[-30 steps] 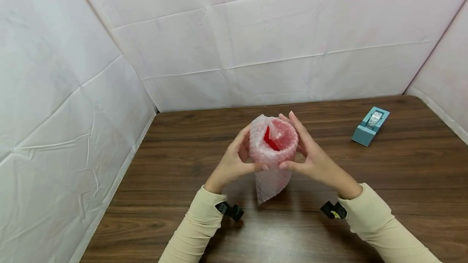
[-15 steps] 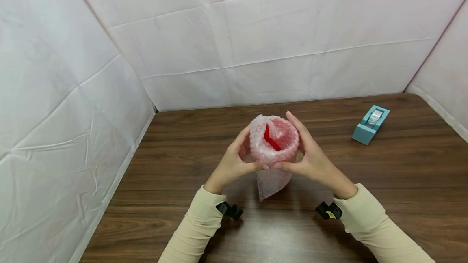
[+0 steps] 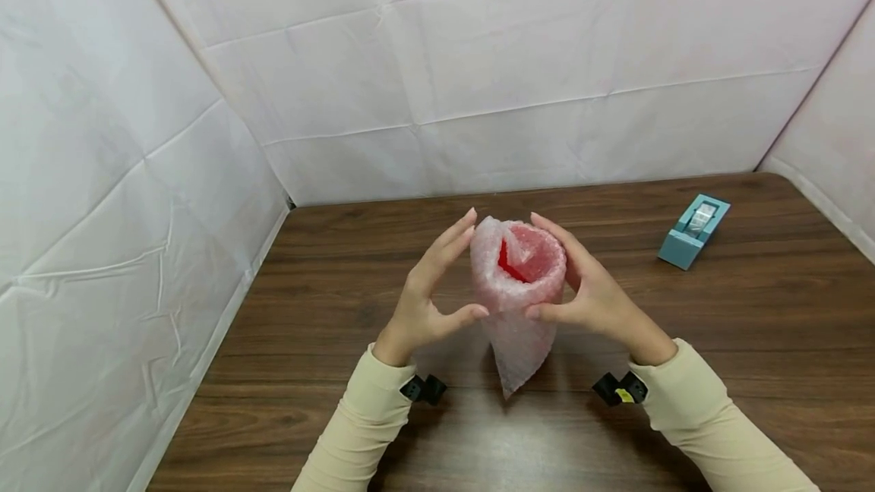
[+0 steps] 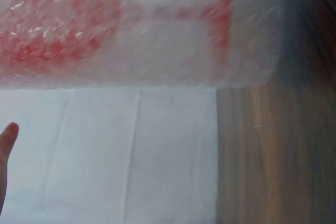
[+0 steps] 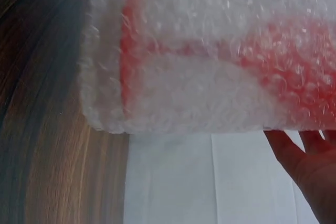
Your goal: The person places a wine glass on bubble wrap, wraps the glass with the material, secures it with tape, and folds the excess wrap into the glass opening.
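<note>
A red goblet (image 3: 503, 257) stands inside a roll of bubble wrap (image 3: 522, 332) at the middle of the table. Through the wrap in the left wrist view show its bowl (image 4: 47, 35), thin stem (image 4: 178, 13) and flat foot (image 4: 221, 30). My right hand (image 3: 604, 302) grips the roll near its top, thumb in front and fingers round the far right side. On the other side my left hand (image 3: 424, 298) is spread, its fingers apart from the wrap and its thumb tip close to the front. A pointed corner of wrap hangs toward me.
A blue tape dispenser (image 3: 693, 232) with clear tape sits at the back right of the dark wooden table (image 3: 328, 272). White sheeting (image 3: 478, 82) hangs behind the table and along both sides.
My left hand has let go of the wrap and spread its fingers to the left. The roll has turned and shifted slightly right, its pointed corner now farther right and nearer me.
</note>
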`<control>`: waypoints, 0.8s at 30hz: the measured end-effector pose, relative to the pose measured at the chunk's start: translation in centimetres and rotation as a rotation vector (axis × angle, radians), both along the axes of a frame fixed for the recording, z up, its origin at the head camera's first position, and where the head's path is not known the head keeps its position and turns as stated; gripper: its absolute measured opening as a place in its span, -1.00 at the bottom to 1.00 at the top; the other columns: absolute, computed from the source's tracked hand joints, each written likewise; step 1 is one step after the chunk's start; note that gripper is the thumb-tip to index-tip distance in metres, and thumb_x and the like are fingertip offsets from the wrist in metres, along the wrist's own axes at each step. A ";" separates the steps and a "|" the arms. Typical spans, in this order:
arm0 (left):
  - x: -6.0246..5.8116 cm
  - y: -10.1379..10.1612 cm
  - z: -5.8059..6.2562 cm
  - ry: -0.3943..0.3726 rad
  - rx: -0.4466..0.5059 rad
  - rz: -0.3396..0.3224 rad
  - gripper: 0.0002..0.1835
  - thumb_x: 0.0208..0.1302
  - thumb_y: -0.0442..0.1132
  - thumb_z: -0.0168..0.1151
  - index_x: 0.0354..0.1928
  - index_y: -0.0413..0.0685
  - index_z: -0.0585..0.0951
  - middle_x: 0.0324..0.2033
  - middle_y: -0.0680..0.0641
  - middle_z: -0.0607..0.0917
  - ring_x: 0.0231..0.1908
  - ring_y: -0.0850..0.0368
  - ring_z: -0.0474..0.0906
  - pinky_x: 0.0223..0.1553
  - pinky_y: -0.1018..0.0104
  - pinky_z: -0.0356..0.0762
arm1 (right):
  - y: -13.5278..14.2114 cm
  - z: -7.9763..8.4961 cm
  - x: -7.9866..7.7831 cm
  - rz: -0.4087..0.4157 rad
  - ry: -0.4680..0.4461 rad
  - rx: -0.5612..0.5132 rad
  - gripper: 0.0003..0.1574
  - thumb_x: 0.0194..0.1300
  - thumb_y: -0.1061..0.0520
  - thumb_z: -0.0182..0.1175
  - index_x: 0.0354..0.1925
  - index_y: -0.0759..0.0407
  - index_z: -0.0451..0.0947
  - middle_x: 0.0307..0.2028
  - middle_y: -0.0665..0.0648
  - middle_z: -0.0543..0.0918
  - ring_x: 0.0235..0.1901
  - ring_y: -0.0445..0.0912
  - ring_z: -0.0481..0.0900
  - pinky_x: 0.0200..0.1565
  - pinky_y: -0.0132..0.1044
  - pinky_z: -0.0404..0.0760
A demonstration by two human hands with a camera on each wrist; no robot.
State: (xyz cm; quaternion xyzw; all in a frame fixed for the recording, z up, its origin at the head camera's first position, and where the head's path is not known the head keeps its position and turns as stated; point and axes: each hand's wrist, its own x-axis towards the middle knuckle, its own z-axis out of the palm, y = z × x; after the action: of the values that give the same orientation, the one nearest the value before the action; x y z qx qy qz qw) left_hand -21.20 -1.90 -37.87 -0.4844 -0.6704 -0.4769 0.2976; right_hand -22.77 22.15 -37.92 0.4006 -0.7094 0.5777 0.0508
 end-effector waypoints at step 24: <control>0.5 0.9 0.1 0.250 -0.265 0.117 -0.36 0.36 0.30 -0.13 -0.15 -0.14 0.63 -0.13 -0.12 0.70 0.06 0.01 0.51 0.18 0.14 0.39 | -0.1 -0.4 0.1 0.124 0.056 0.063 0.31 -0.16 0.45 0.49 0.47 0.22 0.01 0.32 -0.10 0.31 0.21 -0.28 0.38 0.10 -0.47 0.50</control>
State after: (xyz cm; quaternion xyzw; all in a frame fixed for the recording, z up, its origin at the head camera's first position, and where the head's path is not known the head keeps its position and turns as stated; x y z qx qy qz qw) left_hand -20.70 -0.99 -37.79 -0.5350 -0.7123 -0.3024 0.3392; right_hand -22.63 22.07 -38.35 0.4614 -0.6992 0.5457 0.0221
